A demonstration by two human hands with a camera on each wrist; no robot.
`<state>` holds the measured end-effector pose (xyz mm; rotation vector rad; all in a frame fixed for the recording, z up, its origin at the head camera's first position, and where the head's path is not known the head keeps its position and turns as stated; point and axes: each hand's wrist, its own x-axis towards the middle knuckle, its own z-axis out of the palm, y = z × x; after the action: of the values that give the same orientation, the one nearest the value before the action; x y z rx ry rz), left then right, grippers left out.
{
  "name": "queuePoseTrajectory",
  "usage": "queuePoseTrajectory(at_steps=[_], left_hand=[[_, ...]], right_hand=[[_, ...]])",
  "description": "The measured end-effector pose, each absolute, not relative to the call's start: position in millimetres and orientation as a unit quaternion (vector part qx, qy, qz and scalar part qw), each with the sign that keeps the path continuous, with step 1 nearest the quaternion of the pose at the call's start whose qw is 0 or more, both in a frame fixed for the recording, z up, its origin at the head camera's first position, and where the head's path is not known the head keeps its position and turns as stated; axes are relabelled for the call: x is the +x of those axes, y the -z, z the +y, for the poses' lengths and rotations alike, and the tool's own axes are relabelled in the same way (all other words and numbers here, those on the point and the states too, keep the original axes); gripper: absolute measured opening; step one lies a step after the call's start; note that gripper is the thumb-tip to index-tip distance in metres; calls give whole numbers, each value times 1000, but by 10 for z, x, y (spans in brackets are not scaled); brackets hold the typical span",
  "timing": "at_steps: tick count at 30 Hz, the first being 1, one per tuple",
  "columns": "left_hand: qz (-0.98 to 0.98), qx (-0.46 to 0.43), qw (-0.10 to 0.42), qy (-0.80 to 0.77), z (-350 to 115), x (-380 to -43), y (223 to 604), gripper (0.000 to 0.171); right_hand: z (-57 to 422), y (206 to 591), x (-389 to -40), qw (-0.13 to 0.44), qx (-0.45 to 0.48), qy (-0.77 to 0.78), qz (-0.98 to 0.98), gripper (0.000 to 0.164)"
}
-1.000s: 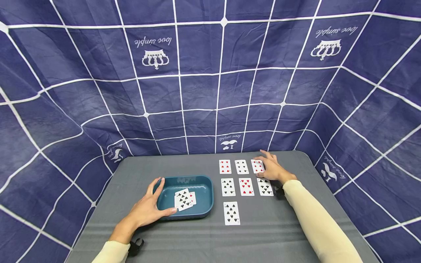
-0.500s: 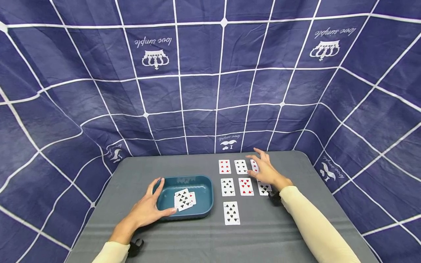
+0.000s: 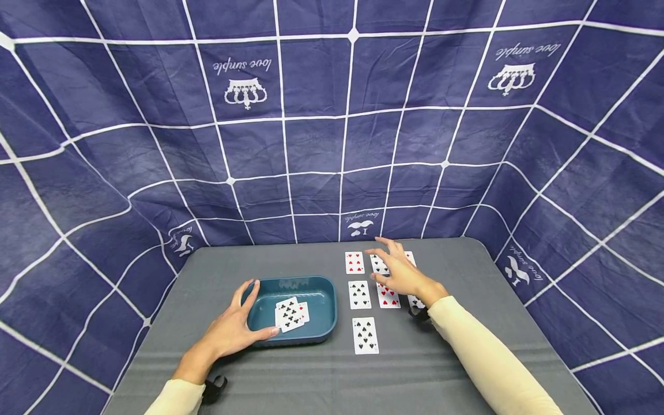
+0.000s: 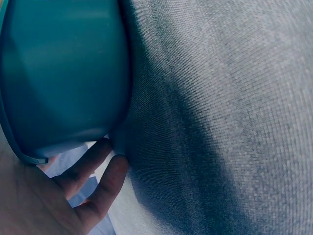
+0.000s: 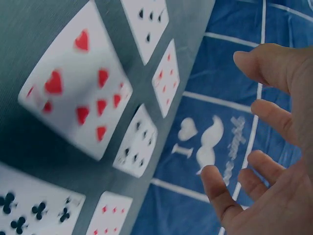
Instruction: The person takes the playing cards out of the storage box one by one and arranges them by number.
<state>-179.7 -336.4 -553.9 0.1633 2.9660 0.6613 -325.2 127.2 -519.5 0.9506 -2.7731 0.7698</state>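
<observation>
My left hand [image 3: 230, 328] holds the left end of a teal tray [image 3: 327, 300], thumb at the near rim and fingers at the far left corner. In the left wrist view fingertips [image 4: 115, 169] lie against the tray's outer wall [image 4: 68, 73]. Inside the tray lie overlapping playing cards, a clubs card [image 3: 289, 314] uppermost. My right hand [image 3: 402, 274], fingers spread and slightly bent, hovers over the card rows with nothing in it. It partly covers a black-suited back-row card [image 3: 377, 265] and a hearts card [image 3: 389, 298]. The right wrist view shows this hearts card [image 5: 73, 93] below the hand.
Left of the hand lie a hearts card [image 3: 355, 263] and a spades card [image 3: 359, 295]. Another spades card [image 3: 365, 336] lies nearer. A diamonds card [image 3: 410, 257] and a clubs card [image 3: 417, 302] are partly hidden. Blue gridded cloth [image 3: 321, 144] stands behind the grey table [image 3: 311, 380].
My right hand has moved left, from over the diamonds card to over the middle column of cards. My left hand and the tray stay in place.
</observation>
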Motion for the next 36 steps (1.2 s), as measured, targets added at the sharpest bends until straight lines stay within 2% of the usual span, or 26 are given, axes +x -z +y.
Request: queuePoseTrajectory(at_steps=[15, 29, 36], left_hand=[[973, 53, 55, -219, -3341, -1783, 5524, 138], [974, 51, 47, -216, -3351, -1804, 5533, 139], [975, 50, 46, -212, -3363, -1809, 5533, 139]], right_hand=[[892, 5042, -3066, 64, 390, -213, -894, 63], [432, 4885, -2926, 13, 478, -159, -864, 58], [277, 4874, -2885, -7, 492, -155, -857, 55]])
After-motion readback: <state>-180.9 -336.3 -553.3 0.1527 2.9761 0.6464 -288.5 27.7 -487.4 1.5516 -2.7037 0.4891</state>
